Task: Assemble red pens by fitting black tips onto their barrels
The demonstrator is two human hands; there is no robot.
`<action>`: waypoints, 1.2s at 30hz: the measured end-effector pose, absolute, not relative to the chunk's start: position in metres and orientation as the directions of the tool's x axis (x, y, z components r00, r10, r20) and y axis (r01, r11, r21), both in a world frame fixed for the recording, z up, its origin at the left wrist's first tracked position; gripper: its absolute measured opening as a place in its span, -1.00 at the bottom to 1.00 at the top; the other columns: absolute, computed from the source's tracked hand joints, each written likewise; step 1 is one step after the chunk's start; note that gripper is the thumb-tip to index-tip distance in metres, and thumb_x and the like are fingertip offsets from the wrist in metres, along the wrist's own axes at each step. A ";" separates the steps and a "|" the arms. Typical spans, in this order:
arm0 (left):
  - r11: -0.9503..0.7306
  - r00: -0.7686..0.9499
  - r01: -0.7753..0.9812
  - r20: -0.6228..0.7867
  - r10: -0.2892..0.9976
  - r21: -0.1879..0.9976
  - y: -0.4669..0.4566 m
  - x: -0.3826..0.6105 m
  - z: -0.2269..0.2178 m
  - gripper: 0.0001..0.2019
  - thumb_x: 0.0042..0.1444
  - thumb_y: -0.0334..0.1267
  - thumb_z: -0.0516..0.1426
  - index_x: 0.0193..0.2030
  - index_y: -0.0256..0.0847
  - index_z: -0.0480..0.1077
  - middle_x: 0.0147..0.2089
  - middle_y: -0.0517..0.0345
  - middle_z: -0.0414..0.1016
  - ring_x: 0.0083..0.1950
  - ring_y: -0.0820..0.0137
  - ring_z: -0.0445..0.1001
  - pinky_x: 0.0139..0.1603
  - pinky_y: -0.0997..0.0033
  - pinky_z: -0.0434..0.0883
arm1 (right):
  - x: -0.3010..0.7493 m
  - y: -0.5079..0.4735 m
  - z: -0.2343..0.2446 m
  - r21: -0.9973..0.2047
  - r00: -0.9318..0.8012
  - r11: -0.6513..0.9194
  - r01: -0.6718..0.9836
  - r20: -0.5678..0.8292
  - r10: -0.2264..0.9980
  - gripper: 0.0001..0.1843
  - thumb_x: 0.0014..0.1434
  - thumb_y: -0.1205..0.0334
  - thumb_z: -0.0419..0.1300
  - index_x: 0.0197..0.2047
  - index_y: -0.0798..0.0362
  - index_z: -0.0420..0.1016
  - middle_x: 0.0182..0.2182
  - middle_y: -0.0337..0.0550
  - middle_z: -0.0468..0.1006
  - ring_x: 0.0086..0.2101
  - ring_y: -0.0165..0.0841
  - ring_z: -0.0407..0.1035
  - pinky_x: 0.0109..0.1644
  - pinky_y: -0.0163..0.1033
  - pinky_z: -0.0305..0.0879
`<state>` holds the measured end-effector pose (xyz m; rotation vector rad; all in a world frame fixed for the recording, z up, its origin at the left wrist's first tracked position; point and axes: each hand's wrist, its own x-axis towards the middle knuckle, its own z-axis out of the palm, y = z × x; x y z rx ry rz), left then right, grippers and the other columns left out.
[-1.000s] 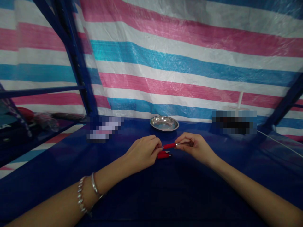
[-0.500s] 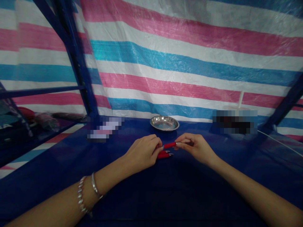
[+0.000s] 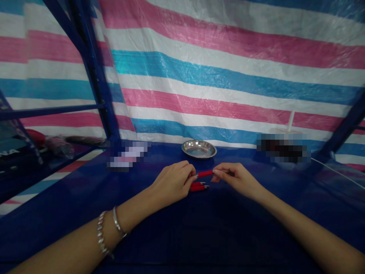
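A red pen (image 3: 205, 174) is held level between my two hands, just above the table. My left hand (image 3: 176, 179) pinches its left end, and my right hand (image 3: 235, 177) has thumb and fingertips closed on the right end. Below it, more red pens (image 3: 199, 187) lie side by side on the blue table (image 3: 228, 232), their left ends hidden behind my left hand. Beyond my hands stands a shallow round metal dish (image 3: 199, 149).
A blurred-out pale item (image 3: 128, 155) lies at the back left and a blurred dark one (image 3: 282, 148) at the back right, with a white cord (image 3: 336, 171) running right. A blue metal frame (image 3: 98, 76) and striped sheeting (image 3: 213, 87) bound the table.
Both hands keep their hold on the red pen, with slight finger movement at its right end. The view has shifted a little.
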<state>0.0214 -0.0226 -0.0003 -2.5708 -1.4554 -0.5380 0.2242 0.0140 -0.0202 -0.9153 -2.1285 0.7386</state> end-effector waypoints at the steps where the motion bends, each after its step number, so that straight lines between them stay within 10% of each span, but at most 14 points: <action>1: -0.525 0.470 0.849 0.375 0.799 0.056 -0.023 0.021 0.000 -0.85 0.09 -0.27 -0.08 -0.34 -0.20 0.27 -0.29 0.19 0.34 -0.27 0.47 0.34 -0.28 0.47 0.29 | 0.224 0.014 -0.020 -0.715 -0.514 0.588 0.378 0.367 0.776 -0.72 0.12 0.14 -0.01 -0.38 0.15 0.42 -0.44 -0.15 0.49 -0.41 -0.43 0.36 -0.31 -0.34 0.22; 27: -0.510 0.447 0.860 0.449 0.773 0.021 -0.024 0.022 0.000 -0.83 0.10 -0.26 -0.08 -0.32 -0.21 0.29 -0.32 0.20 0.35 -0.32 0.51 0.34 -0.38 0.53 0.25 | 0.220 0.014 -0.023 -0.913 -0.485 0.395 0.100 0.302 0.821 -0.77 0.01 0.18 0.13 -0.30 0.11 0.21 -0.46 -0.16 0.50 -0.46 -0.46 0.38 -0.43 -0.38 0.19; 36: -0.527 0.461 0.850 0.448 0.766 0.026 -0.025 0.022 0.001 -0.84 0.10 -0.27 -0.08 -0.31 -0.21 0.29 -0.31 0.18 0.35 -0.32 0.51 0.33 -0.36 0.53 0.26 | 0.221 0.015 -0.020 -0.808 -0.485 0.536 0.247 0.376 0.790 -0.72 0.09 0.09 0.03 -0.45 0.16 0.31 -0.51 -0.16 0.44 -0.52 -0.52 0.30 -0.42 -0.40 0.22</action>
